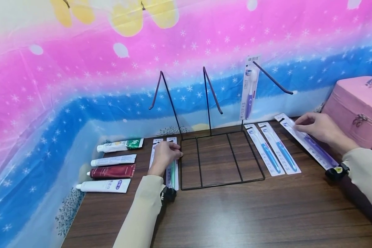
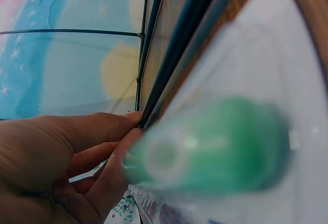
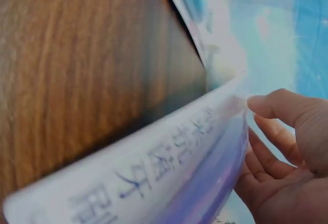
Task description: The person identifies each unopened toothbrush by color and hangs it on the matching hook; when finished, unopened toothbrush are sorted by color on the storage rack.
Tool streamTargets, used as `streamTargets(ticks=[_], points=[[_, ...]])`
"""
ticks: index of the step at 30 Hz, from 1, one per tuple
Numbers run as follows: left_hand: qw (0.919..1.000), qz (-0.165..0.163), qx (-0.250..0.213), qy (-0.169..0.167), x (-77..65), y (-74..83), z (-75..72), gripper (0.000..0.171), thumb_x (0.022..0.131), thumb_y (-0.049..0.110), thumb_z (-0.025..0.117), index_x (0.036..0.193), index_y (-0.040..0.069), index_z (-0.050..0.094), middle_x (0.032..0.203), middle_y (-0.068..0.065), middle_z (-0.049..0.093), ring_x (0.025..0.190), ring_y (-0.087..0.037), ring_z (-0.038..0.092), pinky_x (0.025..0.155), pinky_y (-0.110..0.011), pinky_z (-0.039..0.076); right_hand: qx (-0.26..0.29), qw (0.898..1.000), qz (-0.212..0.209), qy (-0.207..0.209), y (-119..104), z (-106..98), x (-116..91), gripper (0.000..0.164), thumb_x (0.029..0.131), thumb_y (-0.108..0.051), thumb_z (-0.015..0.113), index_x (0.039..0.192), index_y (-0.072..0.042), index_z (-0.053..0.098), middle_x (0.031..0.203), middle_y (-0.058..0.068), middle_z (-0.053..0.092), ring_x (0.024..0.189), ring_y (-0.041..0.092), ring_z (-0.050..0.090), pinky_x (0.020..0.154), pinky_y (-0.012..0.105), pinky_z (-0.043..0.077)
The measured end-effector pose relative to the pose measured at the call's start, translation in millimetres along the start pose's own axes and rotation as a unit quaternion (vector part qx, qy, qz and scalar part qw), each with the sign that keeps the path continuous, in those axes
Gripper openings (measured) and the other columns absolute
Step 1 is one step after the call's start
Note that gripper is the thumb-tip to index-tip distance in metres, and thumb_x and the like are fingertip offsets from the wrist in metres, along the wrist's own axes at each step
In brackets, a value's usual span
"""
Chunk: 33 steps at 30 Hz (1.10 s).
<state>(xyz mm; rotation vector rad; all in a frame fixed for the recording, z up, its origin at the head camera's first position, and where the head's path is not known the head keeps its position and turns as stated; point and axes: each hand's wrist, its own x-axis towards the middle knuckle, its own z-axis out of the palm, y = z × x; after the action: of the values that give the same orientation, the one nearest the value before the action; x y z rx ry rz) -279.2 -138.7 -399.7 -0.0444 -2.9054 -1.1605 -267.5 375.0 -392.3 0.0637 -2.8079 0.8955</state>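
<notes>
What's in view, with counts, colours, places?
Brown wooden table: one, brown, underneath
Black wire rack: one, black, on table
Purple carded toothbrushes: two, purple, one hung on rack, one rightmost
Blue carded toothbrushes: two, blue, right of rack
Green carded toothbrush: one, green, left of rack
Half-hidden white card: one, white, beside green toothbrush
Soft squeeze tubes: four, three mostly white, one dark red, left
Pink zipped case: one, pink, right
Snowflake cloth backdrop: one, mostly pink-blue, behind
Black wrist devices: two, black, wrists
Cream sleeves: two, cream, arms
Left hand: one, pinching rack
Right hand: one, pinching purple toothbrush
</notes>
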Motion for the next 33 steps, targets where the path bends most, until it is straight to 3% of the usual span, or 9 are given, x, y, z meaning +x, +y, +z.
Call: streamTargets(ticks=[6, 11, 13, 16, 20, 28, 33], points=[[1.0000, 0.005, 0.004, -0.002, 0.4, 1.6, -1.0, 0.018, 0.083, 0.013, 0.078, 0.099, 0.007, 0.076, 0.096, -0.006, 0.069, 0.076, -0.018, 0.063, 0.069, -0.035, 0.052, 0.027, 1.000, -0.003, -0.002, -4.2, -11.0, -5.6, 0.045, 0.087, -0.030, 0.074, 0.117, 0.000, 0.061, 0.107, 0.022, 0.064, 0.084, 0.012, 0.058, 0.065, 0.021, 0.045], [0.9999, 0.008, 0.008, 0.002, 1.2, 2.0, -1.3, 0.017, 0.083, 0.014, 0.078, 0.098, 0.007, 0.076, 0.095, -0.005, 0.069, 0.076, -0.018, 0.062, 0.069, -0.035, 0.052, 0.059, 0.998, 0.010, 0.004, -15.3, -18.9, -11.7, 0.058, 0.088, -0.032, 0.073, 0.131, 0.000, 0.051, 0.114, 0.026, 0.061, 0.076, -0.003, 0.055, 0.061, 0.022, 0.049], [0.9999, 0.007, 0.008, 0.002, 0.9, 1.4, -1.9, 0.017, 0.083, 0.014, 0.078, 0.098, 0.007, 0.076, 0.094, -0.005, 0.069, 0.076, -0.018, 0.063, 0.070, -0.035, 0.052, 0.070, 0.997, 0.010, 0.009, -23.5, -22.1, -14.8, 0.061, 0.088, -0.034, 0.073, 0.133, -0.001, 0.049, 0.112, 0.023, 0.063, 0.076, -0.003, 0.057, 0.061, 0.023, 0.049], [1.0000, 0.003, 0.007, 0.001, 0.1, 0.9, -2.1, 0.016, 0.083, 0.014, 0.078, 0.098, 0.007, 0.076, 0.094, -0.005, 0.069, 0.077, -0.019, 0.063, 0.070, -0.035, 0.052, 0.092, 0.995, 0.001, 0.032, -36.2, -27.1, -20.1, 0.060, 0.087, -0.032, 0.074, 0.132, -0.002, 0.049, 0.099, 0.004, 0.070, 0.074, -0.002, 0.059, 0.060, 0.021, 0.049], [1.0000, 0.002, 0.006, 0.000, -0.1, 1.1, -1.7, 0.017, 0.083, 0.013, 0.078, 0.098, 0.007, 0.076, 0.094, -0.005, 0.069, 0.077, -0.018, 0.063, 0.070, -0.036, 0.052, 0.116, 0.991, -0.018, 0.062, -51.0, -34.2, -27.2, 0.056, 0.086, -0.030, 0.075, 0.128, -0.003, 0.052, 0.085, -0.018, 0.066, 0.074, -0.003, 0.059, 0.060, 0.017, 0.046], [1.0000, 0.007, -0.001, 0.001, 0.1, 0.8, -3.3, 0.017, 0.082, 0.012, 0.078, 0.098, 0.007, 0.075, 0.092, -0.006, 0.070, 0.074, -0.017, 0.063, 0.069, -0.035, 0.052, 0.182, 0.977, -0.065, 0.088, -83.2, -49.9, -43.2, 0.042, 0.085, -0.014, 0.076, 0.124, -0.012, 0.059, 0.089, -0.013, 0.069, 0.079, -0.001, 0.063, 0.065, 0.011, 0.046], [1.0000, 0.002, 0.002, -0.002, -0.7, 0.4, -2.7, 0.018, 0.083, 0.013, 0.078, 0.099, 0.007, 0.075, 0.094, -0.006, 0.069, 0.075, -0.018, 0.063, 0.070, -0.036, 0.052, 0.228, 0.962, -0.108, 0.100, -103.4, -60.8, -58.5, 0.044, 0.085, -0.001, 0.073, 0.126, -0.008, 0.059, 0.099, -0.004, 0.069, 0.086, 0.004, 0.064, 0.070, 0.011, 0.048]])
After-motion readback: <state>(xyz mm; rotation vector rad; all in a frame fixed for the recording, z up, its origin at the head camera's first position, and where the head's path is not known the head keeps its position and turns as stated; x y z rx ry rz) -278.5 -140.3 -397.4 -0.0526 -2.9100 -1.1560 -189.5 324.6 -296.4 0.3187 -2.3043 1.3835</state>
